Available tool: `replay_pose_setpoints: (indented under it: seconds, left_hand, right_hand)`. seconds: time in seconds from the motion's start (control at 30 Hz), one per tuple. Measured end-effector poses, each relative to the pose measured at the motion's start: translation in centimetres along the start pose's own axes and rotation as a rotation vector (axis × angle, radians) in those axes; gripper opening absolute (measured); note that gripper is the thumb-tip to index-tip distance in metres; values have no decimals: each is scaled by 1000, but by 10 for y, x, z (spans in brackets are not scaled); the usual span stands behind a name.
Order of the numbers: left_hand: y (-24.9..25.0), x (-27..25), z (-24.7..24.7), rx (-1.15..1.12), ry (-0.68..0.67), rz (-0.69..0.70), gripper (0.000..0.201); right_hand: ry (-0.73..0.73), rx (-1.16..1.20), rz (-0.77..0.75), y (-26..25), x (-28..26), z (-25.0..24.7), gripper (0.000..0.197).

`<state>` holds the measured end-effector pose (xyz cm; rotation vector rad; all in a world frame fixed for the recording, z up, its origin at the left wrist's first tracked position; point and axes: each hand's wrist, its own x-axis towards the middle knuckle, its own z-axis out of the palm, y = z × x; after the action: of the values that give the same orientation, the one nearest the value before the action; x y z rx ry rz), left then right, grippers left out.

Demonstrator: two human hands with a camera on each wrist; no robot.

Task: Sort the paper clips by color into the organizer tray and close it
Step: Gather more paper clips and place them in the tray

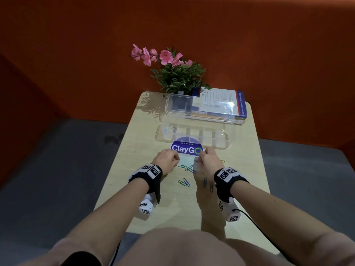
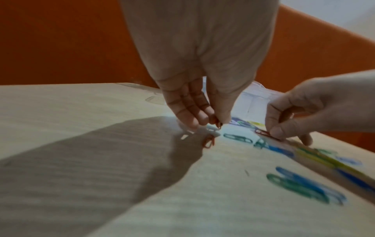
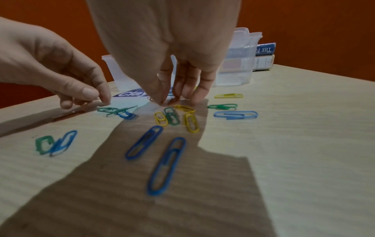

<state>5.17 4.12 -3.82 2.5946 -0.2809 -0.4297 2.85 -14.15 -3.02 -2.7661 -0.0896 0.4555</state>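
Note:
The clear organizer tray [image 1: 222, 144] stands at the far middle of the table with its lid [image 1: 199, 106] swung up and back. Blue [image 3: 166, 165], green [image 3: 171, 116] and yellow paper clips [image 3: 190, 122] lie scattered on the wood in front of it. My left hand [image 2: 216, 123] pinches a red clip [image 2: 219, 125] between thumb and fingertips just above the table, and another red clip [image 2: 209, 142] lies under it. My right hand [image 3: 167, 100], beside the left, pinches a second red clip [image 2: 263, 133] that lies low against the tabletop. In the head view both hands [image 1: 175, 160] [image 1: 201, 156] hover over the round sticker.
A purple ClayGo sticker [image 1: 187, 148] is stuck to the table between hands and tray. Behind the tray stand a potted plant with pink flowers [image 1: 172, 73] and stacked books [image 1: 240, 110]. The small table's left edge [image 1: 115, 160] and right edge [image 1: 263, 160] are close, with grey floor beyond.

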Motion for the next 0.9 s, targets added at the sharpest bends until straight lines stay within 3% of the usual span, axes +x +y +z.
replay_pose_setpoints:
  seconds: [0.07, 0.17, 0.23, 0.3, 0.4, 0.53, 0.6, 0.7, 0.8, 0.9]
  left_hand:
    - [-2, 2, -3, -44, 18, -29, 16]
    - [-3, 4, -9, -109, 29, -75, 15]
    - [-3, 5, -11, -184, 35, -112, 13]
    - [-1, 3, -11, -366, 63, -186, 11]
    - [1, -2, -10, -715, 70, -308, 24]
    - [4, -8, -16, -722, 15, -395, 30]
    - [3, -9, -18, -511, -30, -365, 22]
    - [-2, -9, -16, -79, -106, -285, 24]
    - [-2, -11, -12, 55, -121, -261, 33]
    - [-1, -10, -8, 69, -110, -253, 29]
  right_hand:
    - [67, 125, 28, 1, 0, -3, 20]
    - [187, 437, 189, 4, 1, -11, 8]
    - [224, 705, 326, 6, -1, -17, 14]
    - [215, 954, 423, 11, -4, -21, 20]
    - [148, 1333, 462, 13, -3, -23, 17]
    - [45, 1606, 574, 14, 0, -24, 19]
    - [63, 1482, 610, 15, 6, -21, 27]
    - [17, 874, 484, 13, 9, -21, 32]
    - [-63, 384, 371, 4, 8, -19, 28]
    - [-80, 290, 343, -5, 8, -14, 15]
